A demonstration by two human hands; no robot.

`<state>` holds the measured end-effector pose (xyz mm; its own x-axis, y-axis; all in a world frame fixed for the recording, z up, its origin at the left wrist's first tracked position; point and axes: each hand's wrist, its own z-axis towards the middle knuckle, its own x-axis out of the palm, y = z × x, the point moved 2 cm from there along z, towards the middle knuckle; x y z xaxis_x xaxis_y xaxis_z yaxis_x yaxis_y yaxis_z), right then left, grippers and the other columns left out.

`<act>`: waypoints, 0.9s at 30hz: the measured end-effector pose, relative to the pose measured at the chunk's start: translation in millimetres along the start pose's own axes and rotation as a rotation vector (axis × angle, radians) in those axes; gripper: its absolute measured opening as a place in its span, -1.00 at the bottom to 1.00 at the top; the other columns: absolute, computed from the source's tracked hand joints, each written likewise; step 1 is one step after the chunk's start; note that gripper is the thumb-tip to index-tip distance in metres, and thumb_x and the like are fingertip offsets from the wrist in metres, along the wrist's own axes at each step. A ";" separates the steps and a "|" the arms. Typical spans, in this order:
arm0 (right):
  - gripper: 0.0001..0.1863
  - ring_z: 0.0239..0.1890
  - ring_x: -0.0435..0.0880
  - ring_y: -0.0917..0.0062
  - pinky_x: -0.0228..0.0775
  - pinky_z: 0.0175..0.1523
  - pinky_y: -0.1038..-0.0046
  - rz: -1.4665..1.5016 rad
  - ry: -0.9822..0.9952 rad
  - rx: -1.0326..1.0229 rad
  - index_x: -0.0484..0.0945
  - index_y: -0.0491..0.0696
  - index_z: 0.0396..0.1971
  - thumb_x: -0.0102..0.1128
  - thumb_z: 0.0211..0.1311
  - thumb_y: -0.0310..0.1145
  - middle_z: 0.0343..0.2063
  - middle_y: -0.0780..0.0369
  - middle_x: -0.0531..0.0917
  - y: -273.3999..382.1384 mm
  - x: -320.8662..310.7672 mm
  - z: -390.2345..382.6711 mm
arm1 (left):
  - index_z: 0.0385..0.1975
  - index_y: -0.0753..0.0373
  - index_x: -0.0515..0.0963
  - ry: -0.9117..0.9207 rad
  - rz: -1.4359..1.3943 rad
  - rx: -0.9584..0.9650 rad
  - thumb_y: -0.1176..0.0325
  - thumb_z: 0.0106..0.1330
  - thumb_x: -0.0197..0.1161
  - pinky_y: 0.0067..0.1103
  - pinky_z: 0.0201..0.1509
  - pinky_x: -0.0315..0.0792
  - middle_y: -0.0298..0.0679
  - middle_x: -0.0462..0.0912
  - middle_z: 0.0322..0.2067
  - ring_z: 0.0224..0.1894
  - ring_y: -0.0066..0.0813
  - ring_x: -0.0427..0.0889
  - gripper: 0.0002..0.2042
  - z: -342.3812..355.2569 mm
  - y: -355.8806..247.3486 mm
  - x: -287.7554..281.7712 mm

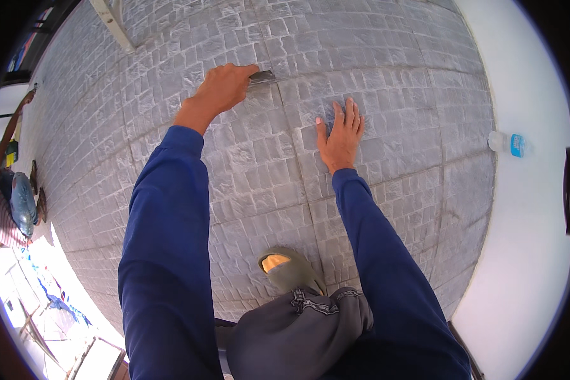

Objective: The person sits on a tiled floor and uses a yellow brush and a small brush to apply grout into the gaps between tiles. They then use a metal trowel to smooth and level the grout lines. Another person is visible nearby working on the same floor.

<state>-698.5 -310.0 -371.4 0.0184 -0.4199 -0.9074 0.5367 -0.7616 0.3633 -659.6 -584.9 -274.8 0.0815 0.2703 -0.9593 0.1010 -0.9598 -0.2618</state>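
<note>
My left hand (226, 88) is closed around a small flat scraper (263, 76) with a dark metal blade. Its blade lies low over the grey stone-patterned floor tiles (234, 149), beside a grout line; whether the edge touches the floor I cannot tell. To the right, my right hand (342, 136) rests palm down on the tiles with its fingers spread and nothing in it. Dark blue sleeves cover both my forearms.
A clear bottle with a blue label (518, 145) is by the white wall (519, 221) at the right. At the far left another person in a striped top (3, 215) crouches. A white post (114, 25) stands at the upper left. My olive slipper (291, 269) is below.
</note>
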 end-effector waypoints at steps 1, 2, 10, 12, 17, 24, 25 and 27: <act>-0.40 0.41 0.03 0.08 -0.22 0.44 -0.03 -0.002 -0.001 -0.009 0.29 -0.12 0.23 -0.01 0.35 -0.02 0.34 -0.05 0.15 0.1 0.0 0.4 | -0.10 0.20 0.55 0.001 0.010 0.002 0.46 0.25 0.11 -0.21 -0.25 0.54 -0.02 0.65 -0.45 -0.33 -0.02 0.66 -0.76 3.7 -0.2 4.4; -0.40 0.41 0.03 0.08 -0.21 0.44 -0.02 -0.019 0.006 0.007 0.30 -0.12 0.23 -0.01 0.35 -0.02 0.34 -0.04 0.15 -0.1 -0.1 0.8 | -0.12 0.21 0.56 0.004 0.025 -0.007 0.49 0.22 0.11 -0.22 -0.26 0.56 -0.03 0.65 -0.45 -0.31 -0.05 0.68 -0.76 5.3 0.0 8.7; -0.40 0.42 0.06 0.14 -0.16 0.44 0.01 -0.102 -0.015 -0.054 0.29 -0.09 0.23 -0.07 0.39 0.04 0.33 0.00 0.17 6.8 1.3 0.9 | -0.31 0.18 0.62 -0.012 0.246 0.036 0.44 0.13 0.23 -0.34 -0.29 0.57 -0.11 0.68 -0.39 -0.31 -0.19 0.71 -0.86 11.8 -16.7 31.5; -0.40 0.42 0.06 0.14 -0.16 0.44 0.01 -0.112 -0.013 -0.061 0.29 -0.09 0.23 -0.08 0.39 0.04 0.34 0.00 0.17 6.4 2.7 0.9 | -0.34 0.19 0.62 0.035 0.253 0.006 0.46 0.10 0.24 -0.35 -0.29 0.58 -0.11 0.68 -0.38 -0.29 -0.18 0.71 -0.87 10.5 -14.9 27.8; -0.41 0.42 0.04 0.13 -0.17 0.44 0.01 -0.094 -0.028 -0.077 0.28 -0.10 0.24 -0.08 0.39 0.00 0.34 0.00 0.16 3.7 2.3 -0.5 | -0.40 0.23 0.65 0.021 0.284 0.085 0.49 0.07 0.25 -0.37 -0.29 0.58 -0.13 0.69 -0.40 -0.29 -0.18 0.71 -0.89 -5.5 12.7 12.9; -0.42 0.42 0.04 0.12 -0.18 0.44 0.00 -0.086 -0.002 -0.055 0.28 -0.11 0.24 -0.03 0.37 -0.05 0.34 0.00 0.16 3.7 -0.4 -0.1 | -0.31 0.20 0.64 0.148 0.313 -0.046 0.54 0.08 0.17 -0.35 -0.33 0.57 -0.09 0.68 -0.43 -0.34 -0.16 0.70 -0.80 -75.6 85.1 1.0; -0.42 0.42 0.04 0.12 -0.18 0.44 0.00 -0.079 -0.001 -0.050 0.29 -0.11 0.24 -0.02 0.36 -0.06 0.34 0.00 0.16 3.4 -0.4 -0.1 | -0.28 0.18 0.65 0.174 0.315 -0.078 0.51 0.14 0.16 -0.33 -0.33 0.56 -0.07 0.67 -0.46 -0.37 -0.13 0.69 -0.81 -86.5 92.4 -1.3; -0.43 0.42 0.05 0.12 -0.17 0.44 0.00 -0.071 -0.005 -0.049 0.29 -0.10 0.24 -0.01 0.36 -0.06 0.34 0.01 0.16 2.8 -0.2 0.0 | -0.23 0.16 0.65 0.190 0.327 -0.129 0.49 0.19 0.15 -0.31 -0.32 0.55 -0.06 0.67 -0.48 -0.39 -0.11 0.68 -0.80 -109.3 111.0 -11.1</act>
<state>-697.0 -312.0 -370.2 -0.0252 -0.3681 -0.9294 0.5768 -0.7647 0.2872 -540.9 -686.1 -281.7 0.3110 -0.0267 -0.9500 0.1624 -0.9834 0.0809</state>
